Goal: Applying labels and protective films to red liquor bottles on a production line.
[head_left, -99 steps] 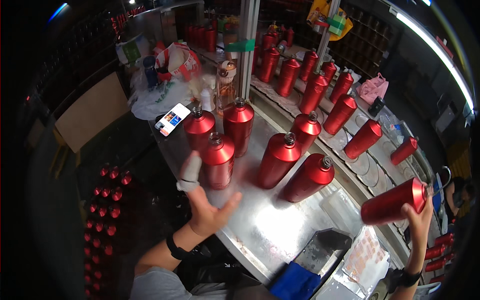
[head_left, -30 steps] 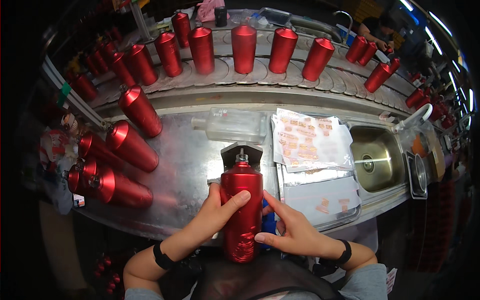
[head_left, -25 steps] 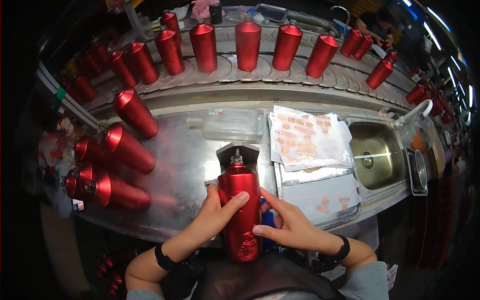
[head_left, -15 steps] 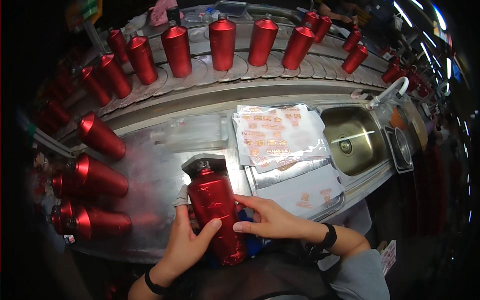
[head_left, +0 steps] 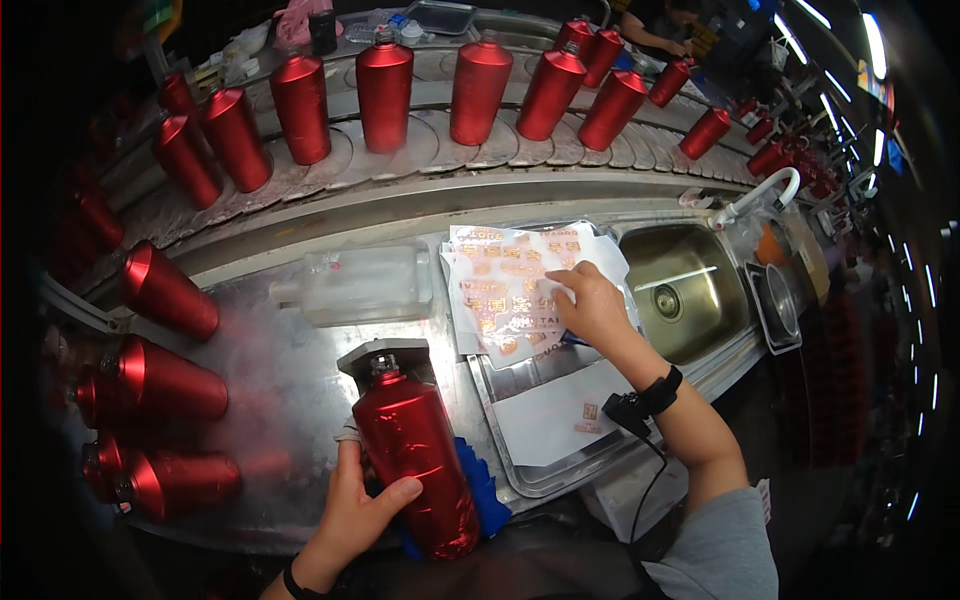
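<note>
While left hand (head_left: 355,512) grips tapered metallic-red bottle (head_left: 415,450), half-open right hand (head_left: 597,308) is at gold-printed white sheets (head_left: 500,275); likely picking, pinch lightly.

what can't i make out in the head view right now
All in the head view:
Left hand: some fingers hidden behind the held red bottle.
Blue cloth: partly covered by that bottle.
Printed sheet: covered in part by the right hand.
Co-worker: cut off by the top edge.

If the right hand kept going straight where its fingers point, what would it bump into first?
Probably the printed white sheets, which lie under the right hand; depth is unclear, so it may be touching them. Beyond, to the left, lies the clear flat-sided bottle.
</note>
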Motion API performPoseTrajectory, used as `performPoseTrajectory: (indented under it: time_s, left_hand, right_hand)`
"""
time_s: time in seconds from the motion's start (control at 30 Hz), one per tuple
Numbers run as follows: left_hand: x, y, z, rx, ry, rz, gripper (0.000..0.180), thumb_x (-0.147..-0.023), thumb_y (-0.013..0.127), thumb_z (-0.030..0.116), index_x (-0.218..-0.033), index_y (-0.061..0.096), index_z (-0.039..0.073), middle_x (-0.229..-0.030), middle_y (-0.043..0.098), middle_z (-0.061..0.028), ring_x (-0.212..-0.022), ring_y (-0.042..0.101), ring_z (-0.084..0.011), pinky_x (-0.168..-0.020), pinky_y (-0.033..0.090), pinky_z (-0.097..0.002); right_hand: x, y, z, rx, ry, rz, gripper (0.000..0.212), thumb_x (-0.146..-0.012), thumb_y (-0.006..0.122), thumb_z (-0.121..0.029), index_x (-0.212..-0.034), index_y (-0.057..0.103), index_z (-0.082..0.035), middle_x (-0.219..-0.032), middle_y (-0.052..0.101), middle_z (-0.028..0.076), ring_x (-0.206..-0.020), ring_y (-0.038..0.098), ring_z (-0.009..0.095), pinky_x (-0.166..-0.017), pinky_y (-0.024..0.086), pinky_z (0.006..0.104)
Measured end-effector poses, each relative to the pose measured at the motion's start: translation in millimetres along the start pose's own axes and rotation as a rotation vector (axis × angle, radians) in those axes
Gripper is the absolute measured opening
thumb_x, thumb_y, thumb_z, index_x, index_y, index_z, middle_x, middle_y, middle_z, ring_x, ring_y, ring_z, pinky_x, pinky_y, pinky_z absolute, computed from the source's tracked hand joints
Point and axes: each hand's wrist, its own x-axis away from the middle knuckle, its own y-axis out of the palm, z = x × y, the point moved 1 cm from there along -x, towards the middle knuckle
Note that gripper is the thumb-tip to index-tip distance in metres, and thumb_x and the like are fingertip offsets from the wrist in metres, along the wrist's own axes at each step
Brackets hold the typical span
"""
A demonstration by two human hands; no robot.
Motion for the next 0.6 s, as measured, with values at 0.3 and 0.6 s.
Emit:
performPoseTrajectory:
  time_s: [0.3,0.6]
  left_hand:
    - [-8,-1,-10,-0.127,-0.015,-0.006,0.084,-0.079,0.082,0.026,-0.142,0.033,-0.001,-0.131,0.054,-0.0154,-0.119,0.055,-0.0212,-0.101,0.045,-0.0367]
    - [-7,5,-10,0.042,-0.034,0.097,0.069,-0.079,0.082,0.027,-0.127,0.042,-0.001,-0.120,0.060,-0.0119,-0.110,0.057,-0.0173,-0.097,0.045,-0.0340]
  right_hand:
    - [-3,2,59,0.134,0.114,-0.031,0.020,-0.083,0.068,-0.018,-0.101,0.078,-0.014,-0.094,0.063,0.014,-0.085,0.066,0.032,-0.074,0.053,0.0423]
    - [28,-24,113,0.045,0.252,0.249,0.017,-0.081,0.072,-0.021,-0.089,0.076,-0.007,-0.099,0.063,0.015,-0.079,0.066,0.034,-0.067,0.053,0.0406]
